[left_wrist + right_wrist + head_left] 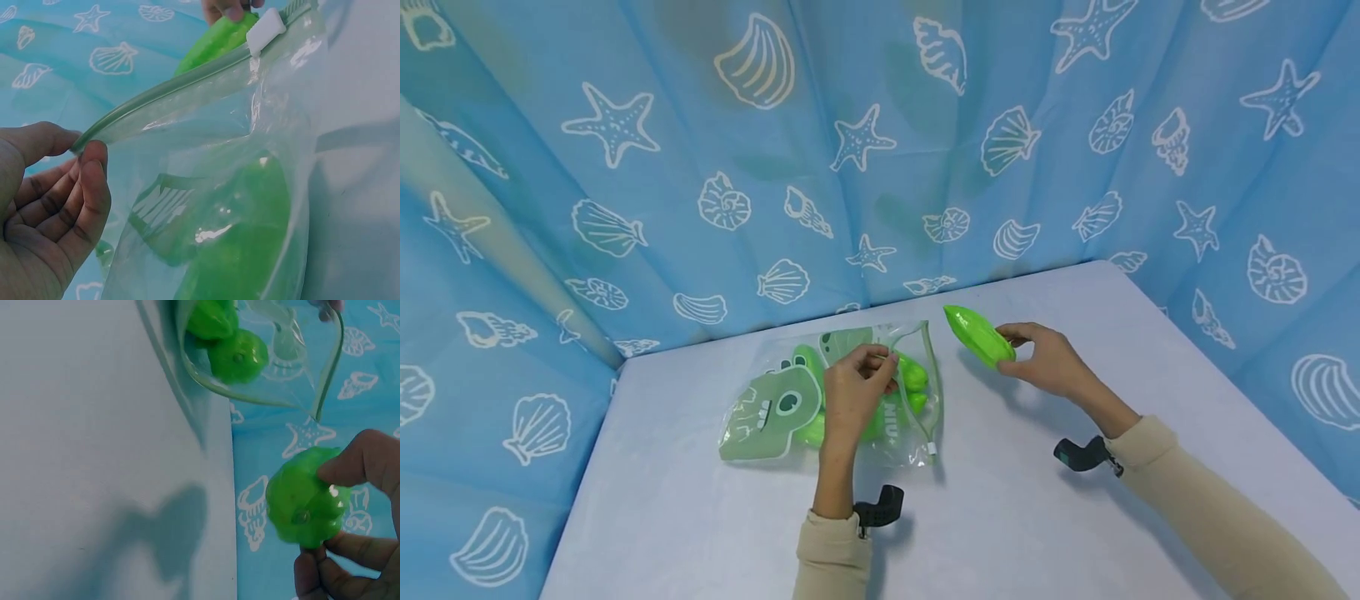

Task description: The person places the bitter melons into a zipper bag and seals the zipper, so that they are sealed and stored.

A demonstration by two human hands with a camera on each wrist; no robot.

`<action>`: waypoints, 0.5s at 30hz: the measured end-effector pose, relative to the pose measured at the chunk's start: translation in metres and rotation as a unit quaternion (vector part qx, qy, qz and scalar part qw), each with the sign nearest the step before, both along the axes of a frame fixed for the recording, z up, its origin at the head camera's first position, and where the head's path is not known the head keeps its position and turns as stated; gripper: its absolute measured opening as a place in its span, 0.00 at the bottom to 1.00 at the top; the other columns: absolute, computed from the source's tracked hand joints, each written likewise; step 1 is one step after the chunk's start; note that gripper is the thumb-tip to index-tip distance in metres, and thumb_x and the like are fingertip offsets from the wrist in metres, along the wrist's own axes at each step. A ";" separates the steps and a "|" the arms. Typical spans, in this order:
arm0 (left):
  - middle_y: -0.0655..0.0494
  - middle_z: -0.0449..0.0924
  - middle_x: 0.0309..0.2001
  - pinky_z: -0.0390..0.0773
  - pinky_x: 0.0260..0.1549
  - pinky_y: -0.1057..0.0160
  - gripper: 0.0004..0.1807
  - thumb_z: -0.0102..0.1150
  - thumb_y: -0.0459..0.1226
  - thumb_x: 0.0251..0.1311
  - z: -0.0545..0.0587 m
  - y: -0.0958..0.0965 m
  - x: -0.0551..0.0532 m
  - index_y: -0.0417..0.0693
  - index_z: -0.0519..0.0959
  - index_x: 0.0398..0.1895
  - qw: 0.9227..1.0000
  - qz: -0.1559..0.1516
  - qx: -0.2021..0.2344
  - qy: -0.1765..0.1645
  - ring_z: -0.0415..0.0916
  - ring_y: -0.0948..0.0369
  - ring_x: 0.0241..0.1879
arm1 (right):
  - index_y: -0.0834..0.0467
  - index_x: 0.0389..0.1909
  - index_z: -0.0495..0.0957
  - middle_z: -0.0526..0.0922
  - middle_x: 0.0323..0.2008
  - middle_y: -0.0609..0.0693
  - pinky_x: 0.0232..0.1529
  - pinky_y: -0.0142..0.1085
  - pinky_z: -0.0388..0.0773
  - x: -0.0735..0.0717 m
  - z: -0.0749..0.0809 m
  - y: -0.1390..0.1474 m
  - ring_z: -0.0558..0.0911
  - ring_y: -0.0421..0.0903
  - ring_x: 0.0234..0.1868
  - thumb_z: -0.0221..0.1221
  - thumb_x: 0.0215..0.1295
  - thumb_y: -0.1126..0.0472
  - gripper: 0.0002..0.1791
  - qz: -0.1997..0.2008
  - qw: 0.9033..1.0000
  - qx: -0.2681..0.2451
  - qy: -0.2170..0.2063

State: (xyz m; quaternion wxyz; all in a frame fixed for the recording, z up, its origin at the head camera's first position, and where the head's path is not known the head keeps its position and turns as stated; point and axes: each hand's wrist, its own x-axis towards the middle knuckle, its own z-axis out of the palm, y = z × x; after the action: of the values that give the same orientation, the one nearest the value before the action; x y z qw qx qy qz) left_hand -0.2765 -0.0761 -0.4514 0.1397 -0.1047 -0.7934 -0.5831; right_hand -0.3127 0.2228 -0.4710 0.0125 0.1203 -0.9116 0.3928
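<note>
A clear zip bag (771, 412) with a green cartoon creature printed on it lies on the table, its mouth towards the right. My left hand (853, 387) pinches one lip of the mouth between thumb and fingers. The lips stand apart, and a white slider (265, 30) sits near one end of the green zip strip (156, 95). Inside show several glossy bright green pieces (239, 356). Right of the mouth, my right hand (1051, 360) grips a ridged green toy vegetable (976, 333) by its blunt end, above the table, with the pointed tip towards the upper left.
The white-covered table (992, 517) extends in front of and beside the bag. A blue curtain (880, 208) with white shells and starfish hangs behind and along both sides. Black wrist mounts (1078, 455) sit on both forearms.
</note>
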 end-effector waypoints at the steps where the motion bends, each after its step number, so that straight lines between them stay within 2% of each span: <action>1: 0.53 0.85 0.26 0.81 0.23 0.64 0.06 0.64 0.36 0.66 0.000 0.000 0.000 0.42 0.85 0.40 1.000 0.001 0.001 -0.002 0.83 0.59 0.22 | 0.65 0.65 0.72 0.78 0.55 0.60 0.50 0.54 0.73 0.002 -0.001 -0.001 0.74 0.61 0.56 0.66 0.61 0.58 0.32 0.005 1.000 0.002 0.004; 8: 0.52 0.85 0.27 0.81 0.23 0.62 0.06 0.65 0.36 0.66 -0.002 -0.001 0.002 0.43 0.85 0.41 1.000 0.002 0.007 -0.018 0.83 0.57 0.22 | 0.60 0.63 0.76 0.79 0.53 0.55 0.50 0.56 0.74 0.017 -0.001 -0.002 0.76 0.58 0.54 0.69 0.57 0.60 0.31 0.050 0.998 0.013 0.041; 15: 0.53 0.85 0.27 0.81 0.23 0.62 0.07 0.64 0.37 0.66 0.001 -0.001 0.001 0.42 0.85 0.41 1.000 0.003 0.003 -0.007 0.83 0.59 0.22 | 0.59 0.62 0.77 0.79 0.54 0.53 0.48 0.55 0.76 0.024 0.000 -0.007 0.77 0.57 0.53 0.69 0.56 0.65 0.30 0.096 0.994 0.014 0.051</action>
State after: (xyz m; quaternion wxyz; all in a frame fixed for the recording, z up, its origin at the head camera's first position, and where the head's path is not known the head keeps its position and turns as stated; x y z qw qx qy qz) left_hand -0.2760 -0.0772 -0.4503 0.1364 -0.0976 -0.7929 -0.5858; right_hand -0.2887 0.2155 -0.4706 0.0197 0.2272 -0.8993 0.3731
